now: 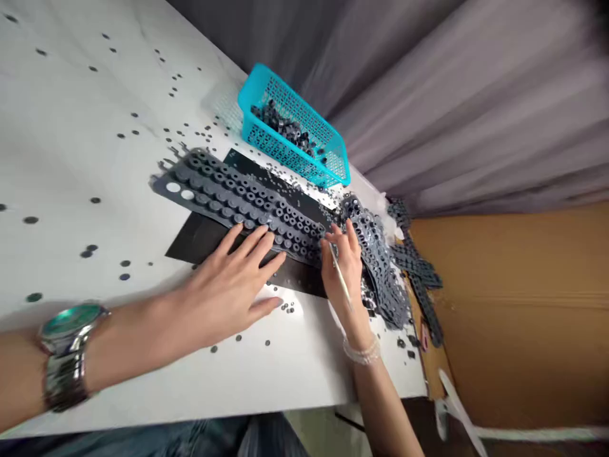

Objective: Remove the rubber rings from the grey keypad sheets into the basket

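Observation:
A long grey rubber strip (228, 190) with rows of round raised rings lies slantwise on a black mat (190, 240) on the white table. Two round holes near its left end show white. My left hand (233, 273) lies with fingers spread, fingertips on the strip's near edge. At the strip's right end my right hand (345, 270) is closed round a thin white stick (339, 274), its tip by the rings. Just right of that hand lies a heap of similar grey ringed strips (380, 260).
Behind the mat stands a turquoise basket (295, 155) holding small dark rubber pieces (285, 127). Small black discs (124, 277) are scattered over the white table (95, 165). More strips hang over the right edge, beside a brown board (514, 285). A grey curtain (428, 95) hangs behind.

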`<state>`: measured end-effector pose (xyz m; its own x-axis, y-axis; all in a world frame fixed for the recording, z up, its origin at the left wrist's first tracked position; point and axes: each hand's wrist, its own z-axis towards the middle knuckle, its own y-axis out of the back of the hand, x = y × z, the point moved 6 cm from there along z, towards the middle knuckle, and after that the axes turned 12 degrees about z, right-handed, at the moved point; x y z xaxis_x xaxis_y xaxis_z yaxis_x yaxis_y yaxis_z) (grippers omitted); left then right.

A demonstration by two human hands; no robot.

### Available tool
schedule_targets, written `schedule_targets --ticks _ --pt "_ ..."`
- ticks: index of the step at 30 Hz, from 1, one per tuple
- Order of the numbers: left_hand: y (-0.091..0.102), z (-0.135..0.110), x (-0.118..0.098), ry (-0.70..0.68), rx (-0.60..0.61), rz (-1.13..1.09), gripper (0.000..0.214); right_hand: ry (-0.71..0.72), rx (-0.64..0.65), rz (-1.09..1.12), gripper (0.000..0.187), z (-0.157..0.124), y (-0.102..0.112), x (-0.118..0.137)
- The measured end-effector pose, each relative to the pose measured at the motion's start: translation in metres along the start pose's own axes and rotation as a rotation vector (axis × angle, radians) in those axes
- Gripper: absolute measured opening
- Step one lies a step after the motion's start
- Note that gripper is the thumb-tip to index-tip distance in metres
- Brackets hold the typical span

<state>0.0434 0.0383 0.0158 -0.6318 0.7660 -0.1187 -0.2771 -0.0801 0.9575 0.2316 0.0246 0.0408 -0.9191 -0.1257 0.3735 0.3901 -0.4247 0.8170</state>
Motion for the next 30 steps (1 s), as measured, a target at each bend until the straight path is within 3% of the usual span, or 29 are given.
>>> schedule_targets --ticks 8,17,21,26,30 --pt "0.002 -0.001 0.0 -0.021 -0.038 -0.004 0.056 0.4 0.161 0.078 0.013 -0.024 -0.006 0.051" --pt "0.005 -0.001 0.0 -0.015 -0.067 -0.036 0.052 0.504 0.209 0.036 0.015 -0.021 -0.016 0.055" --pt "0.005 -0.001 0.0 -0.016 -0.065 -0.026 0.051 0.437 0.254 0.031 0.016 -0.015 -0.025 0.051" --pt "0.005 -0.001 0.001 -0.012 -0.07 -0.02 0.052 0.126 -0.032 0.032 0.023 -0.002 -0.005 0.016" --pt "0.003 -0.002 0.0 -0.02 -0.057 -0.001 0.054 0.063 -0.01 -0.006 0.022 -0.007 0.004 0.011"
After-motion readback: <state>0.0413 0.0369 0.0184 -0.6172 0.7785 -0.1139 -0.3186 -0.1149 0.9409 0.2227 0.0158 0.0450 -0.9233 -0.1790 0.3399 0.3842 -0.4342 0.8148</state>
